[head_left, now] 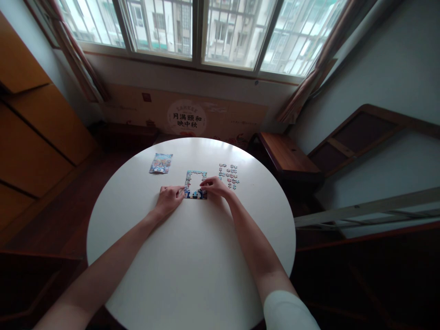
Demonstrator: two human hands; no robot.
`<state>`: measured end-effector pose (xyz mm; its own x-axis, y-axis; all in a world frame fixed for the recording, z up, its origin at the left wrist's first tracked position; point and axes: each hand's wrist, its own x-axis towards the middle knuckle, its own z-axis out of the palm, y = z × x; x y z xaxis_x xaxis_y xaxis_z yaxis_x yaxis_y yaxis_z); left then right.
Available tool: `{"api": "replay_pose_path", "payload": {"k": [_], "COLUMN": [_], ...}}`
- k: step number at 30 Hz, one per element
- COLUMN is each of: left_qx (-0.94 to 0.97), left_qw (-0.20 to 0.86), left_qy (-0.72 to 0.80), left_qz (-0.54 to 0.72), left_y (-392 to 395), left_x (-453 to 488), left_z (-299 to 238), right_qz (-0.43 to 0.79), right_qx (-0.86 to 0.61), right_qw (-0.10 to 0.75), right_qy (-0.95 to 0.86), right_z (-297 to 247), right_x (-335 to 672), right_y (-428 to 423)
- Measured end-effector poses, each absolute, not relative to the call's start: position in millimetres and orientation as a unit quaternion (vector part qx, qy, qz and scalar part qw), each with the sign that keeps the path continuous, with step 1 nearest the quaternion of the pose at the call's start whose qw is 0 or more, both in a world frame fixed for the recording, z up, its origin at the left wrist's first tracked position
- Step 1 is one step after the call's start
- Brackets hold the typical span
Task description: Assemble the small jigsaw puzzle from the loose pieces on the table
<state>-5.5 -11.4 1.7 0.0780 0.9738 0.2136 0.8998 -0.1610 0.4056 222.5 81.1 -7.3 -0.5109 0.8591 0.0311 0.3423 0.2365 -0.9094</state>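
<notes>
A small jigsaw puzzle [195, 195] lies on the round white table, its border and lower part filled with pieces and its middle showing white. My left hand [170, 199] rests at the puzzle's left edge, fingers curled and the tips pressed against that edge. Over the right side of the puzzle, my right hand [216, 185] pinches what looks like a small puzzle piece, mostly hidden by the fingertips. Several loose puzzle pieces [233, 175] lie spread just beyond and right of my right hand. A colourful picture packet [161, 163] sits beyond my left hand.
The round white table [185, 266] stands below a barred window [195, 32]. A wooden bench or stool [287, 151] is past its right far edge. Orange-brown cabinets [37, 123] line the left wall, and a pale rail [367, 208] runs at the right.
</notes>
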Motion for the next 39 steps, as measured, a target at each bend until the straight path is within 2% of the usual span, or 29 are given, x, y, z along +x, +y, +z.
{"api": "replay_pose_path", "payload": {"k": [9,23,30,39], "left_qx": [0.732,0.729,0.733,0.731], "left_qw": [0.082,0.082,0.080,0.079], "left_qy": [0.637,0.643,0.638,0.641], "left_qz": [0.227,0.219,0.221,0.221], "left_y": [-11,-11,-10,-11], "left_x": [-7,-8,-8,-7], "left_z": [0,-3,-2,-1], "right_qz": [0.555,0.650,0.635,0.467], "right_qx": [-0.420,-0.397,-0.402,-0.409], "right_qw": [0.358,0.423,0.421,0.325], "right_qy": [-0.622,-0.492,-0.507,-0.714], "right_z": [-6,2,2,-8], "right_x": [229,233,232,222], "right_y": [79,76,76,79]}}
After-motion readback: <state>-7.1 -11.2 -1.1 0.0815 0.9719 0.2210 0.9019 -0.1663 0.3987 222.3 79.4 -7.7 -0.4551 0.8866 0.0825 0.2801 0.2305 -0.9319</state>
